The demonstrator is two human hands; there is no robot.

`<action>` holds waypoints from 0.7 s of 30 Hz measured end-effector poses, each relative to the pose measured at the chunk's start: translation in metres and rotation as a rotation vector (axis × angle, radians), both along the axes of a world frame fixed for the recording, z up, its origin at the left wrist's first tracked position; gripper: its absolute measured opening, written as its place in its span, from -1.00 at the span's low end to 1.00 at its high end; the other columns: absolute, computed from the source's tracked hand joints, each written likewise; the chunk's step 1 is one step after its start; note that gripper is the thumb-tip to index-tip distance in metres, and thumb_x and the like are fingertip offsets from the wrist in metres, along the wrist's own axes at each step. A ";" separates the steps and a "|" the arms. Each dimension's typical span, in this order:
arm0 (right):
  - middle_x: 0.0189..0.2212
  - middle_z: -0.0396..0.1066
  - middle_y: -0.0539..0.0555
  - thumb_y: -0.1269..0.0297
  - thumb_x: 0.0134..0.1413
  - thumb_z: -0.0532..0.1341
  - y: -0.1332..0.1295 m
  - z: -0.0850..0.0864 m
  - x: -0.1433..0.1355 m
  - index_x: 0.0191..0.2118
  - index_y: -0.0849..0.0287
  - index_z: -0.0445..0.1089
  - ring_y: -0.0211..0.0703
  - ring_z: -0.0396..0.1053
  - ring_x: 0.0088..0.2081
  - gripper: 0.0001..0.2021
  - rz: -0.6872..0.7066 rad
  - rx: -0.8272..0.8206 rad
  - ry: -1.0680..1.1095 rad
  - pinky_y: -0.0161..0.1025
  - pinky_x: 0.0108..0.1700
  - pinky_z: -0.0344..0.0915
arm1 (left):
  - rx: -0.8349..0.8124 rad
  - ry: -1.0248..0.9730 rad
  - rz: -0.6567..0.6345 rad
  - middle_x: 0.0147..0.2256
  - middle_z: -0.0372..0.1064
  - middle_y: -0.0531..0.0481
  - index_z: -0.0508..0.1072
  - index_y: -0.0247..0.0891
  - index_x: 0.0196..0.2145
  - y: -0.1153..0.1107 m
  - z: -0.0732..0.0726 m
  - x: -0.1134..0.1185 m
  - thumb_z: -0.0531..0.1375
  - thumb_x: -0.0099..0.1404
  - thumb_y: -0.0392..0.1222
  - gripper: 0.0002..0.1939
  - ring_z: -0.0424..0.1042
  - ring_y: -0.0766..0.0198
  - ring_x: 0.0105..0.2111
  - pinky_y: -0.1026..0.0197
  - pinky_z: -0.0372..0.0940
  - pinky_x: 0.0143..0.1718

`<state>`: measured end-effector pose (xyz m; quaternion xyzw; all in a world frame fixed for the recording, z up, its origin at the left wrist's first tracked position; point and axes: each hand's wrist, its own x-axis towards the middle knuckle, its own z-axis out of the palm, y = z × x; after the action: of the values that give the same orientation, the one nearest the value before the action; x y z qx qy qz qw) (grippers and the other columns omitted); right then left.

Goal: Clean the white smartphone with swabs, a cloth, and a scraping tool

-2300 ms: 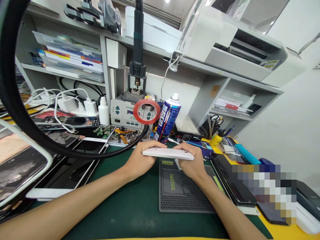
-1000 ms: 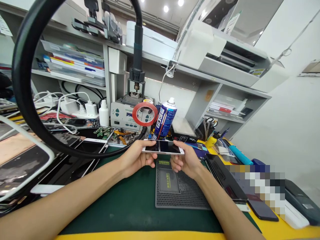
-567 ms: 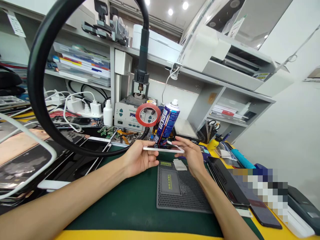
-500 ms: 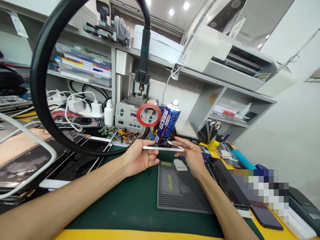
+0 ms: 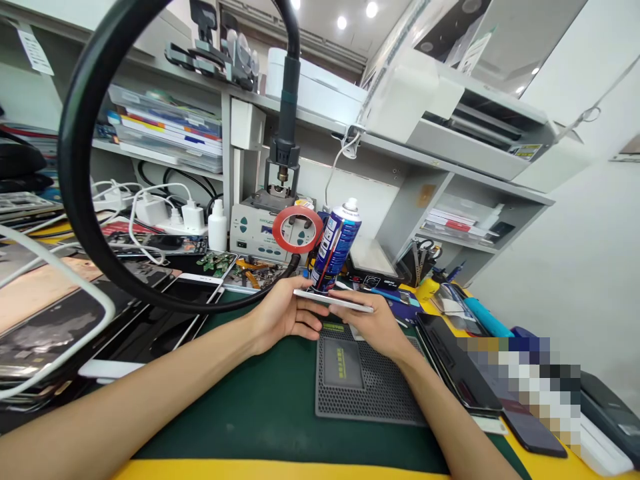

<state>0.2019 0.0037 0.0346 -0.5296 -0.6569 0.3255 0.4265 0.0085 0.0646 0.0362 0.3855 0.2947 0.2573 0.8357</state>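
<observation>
Between my hands is a thin white-edged phone (image 5: 345, 301), seen nearly edge-on and tilted down to the right. My left hand (image 5: 287, 312) grips its left end, thumb on top and fingers curled beneath. At the other end my right hand (image 5: 375, 325) holds it, with fingers over and under the edge. A blue spray can (image 5: 334, 247) stands upright just behind the phone. Below lies a dark perforated mat (image 5: 367, 387) on the green work mat (image 5: 240, 413). A white folded piece on the perforated mat is mostly hidden by my right hand.
A thick black hose (image 5: 75, 167) loops on the left, near my left forearm. Behind stands a grey station (image 5: 255, 230) with a red tape ring (image 5: 280, 240). Phones (image 5: 460, 367) lie at right, more phones and cables at left. A white bottle (image 5: 217, 227) stands at the back.
The phone has tilted, its right end now lower. My right hand has shifted inward and slightly down along it, covering more of the white folded piece. My left hand keeps its hold.
</observation>
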 end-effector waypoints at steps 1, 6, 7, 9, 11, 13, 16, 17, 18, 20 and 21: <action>-0.23 0.52 0.09 0.10 0.03 0.32 0.000 0.000 0.001 -0.03 0.12 0.51 -0.09 0.44 -0.28 -0.62 -0.006 -0.016 0.012 -0.17 -0.24 0.38 | 0.041 0.028 0.031 -0.29 0.43 -0.18 0.38 -0.37 -0.19 0.000 0.000 0.001 0.08 0.28 0.06 -0.61 0.43 0.17 -0.50 0.05 0.43 -0.45; -0.44 0.51 0.07 0.14 -0.04 0.37 0.003 0.002 0.003 -0.14 0.19 0.55 -0.17 0.39 -0.41 -0.66 -0.043 -0.052 0.138 -0.24 -0.37 0.37 | 0.527 0.136 0.186 -0.13 0.35 -0.14 0.34 -0.24 0.00 0.000 0.001 -0.002 0.10 0.24 0.25 -0.43 0.40 0.08 -0.19 0.09 0.42 -0.33; -0.46 0.50 0.06 0.15 -0.06 0.37 0.003 0.003 0.003 -0.17 0.20 0.56 -0.17 0.39 -0.41 -0.68 -0.052 -0.056 0.168 -0.25 -0.38 0.37 | 0.668 0.175 0.179 -0.11 0.35 -0.12 0.36 -0.23 0.00 0.000 0.001 -0.003 0.16 0.21 0.22 -0.44 0.39 0.11 -0.17 0.15 0.40 -0.29; -0.47 0.49 0.07 0.18 -0.09 0.39 0.004 0.003 0.003 -0.24 0.22 0.57 -0.15 0.40 -0.40 -0.73 -0.056 -0.060 0.214 -0.25 -0.38 0.38 | 0.883 0.240 0.148 -0.14 0.39 -0.07 0.39 -0.21 -0.01 0.000 0.000 -0.005 0.26 0.16 0.13 -0.47 0.39 0.19 -0.21 0.24 0.35 -0.26; -0.45 0.50 0.09 0.20 -0.10 0.39 0.004 0.002 0.003 -0.29 0.23 0.58 -0.14 0.40 -0.37 -0.76 -0.046 -0.059 0.224 -0.24 -0.37 0.38 | 0.984 0.267 0.132 -0.21 0.42 -0.03 0.41 -0.23 -0.05 -0.001 -0.002 -0.006 0.27 0.17 0.07 -0.54 0.40 0.25 -0.29 0.27 0.31 -0.28; -0.43 0.51 0.09 0.22 -0.09 0.37 0.005 0.001 0.004 -0.28 0.22 0.58 -0.14 0.39 -0.39 -0.77 -0.052 -0.050 0.185 -0.24 -0.38 0.37 | 1.032 0.287 0.135 -0.27 0.43 -0.02 0.44 -0.25 -0.12 -0.001 -0.005 -0.005 0.23 0.21 0.06 -0.61 0.40 0.27 -0.34 0.28 0.30 -0.32; -0.40 0.53 0.07 0.28 -0.07 0.33 0.005 -0.003 0.005 -0.22 0.19 0.59 -0.18 0.38 -0.44 -0.76 -0.108 -0.012 0.076 -0.27 -0.42 0.33 | 1.079 0.368 0.164 -0.28 0.45 -0.01 0.45 -0.25 -0.14 -0.001 -0.008 -0.003 0.21 0.22 0.09 -0.61 0.41 0.25 -0.35 0.28 0.30 -0.34; -0.39 0.53 0.07 0.30 -0.06 0.31 0.006 -0.004 0.006 -0.21 0.18 0.58 -0.18 0.37 -0.45 -0.76 -0.132 0.006 0.037 -0.27 -0.43 0.32 | 1.088 0.393 0.173 -0.26 0.46 -0.02 0.45 -0.24 -0.13 -0.002 -0.008 -0.003 0.21 0.21 0.10 -0.60 0.42 0.24 -0.33 0.27 0.30 -0.33; -0.39 0.53 0.06 0.33 -0.06 0.29 0.006 -0.005 0.006 -0.21 0.18 0.58 -0.18 0.38 -0.46 -0.77 -0.152 0.026 -0.001 -0.28 -0.42 0.31 | 1.095 0.416 0.180 -0.24 0.47 -0.02 0.45 -0.23 -0.12 -0.002 -0.008 -0.003 0.21 0.21 0.11 -0.59 0.44 0.22 -0.31 0.26 0.31 -0.31; -0.39 0.54 0.05 0.39 -0.06 0.25 0.007 -0.006 0.005 -0.23 0.17 0.59 -0.16 0.41 -0.43 -0.76 -0.188 0.078 -0.066 -0.27 -0.38 0.31 | 1.112 0.460 0.189 -0.19 0.48 -0.03 0.47 -0.23 -0.12 -0.002 -0.008 -0.003 0.21 0.20 0.11 -0.59 0.45 0.19 -0.26 0.25 0.31 -0.26; -0.39 0.55 0.05 0.42 -0.07 0.23 0.007 -0.006 0.005 -0.24 0.16 0.59 -0.14 0.43 -0.40 -0.76 -0.201 0.106 -0.094 -0.26 -0.34 0.32 | 1.125 0.482 0.191 -0.17 0.48 -0.03 0.48 -0.23 -0.12 -0.002 -0.008 -0.003 0.21 0.21 0.09 -0.60 0.45 0.18 -0.24 0.24 0.31 -0.23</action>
<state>0.2069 0.0107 0.0283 -0.5844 -0.6361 0.2207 0.4530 0.0056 0.0625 0.0280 0.7862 0.3275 0.3525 0.3878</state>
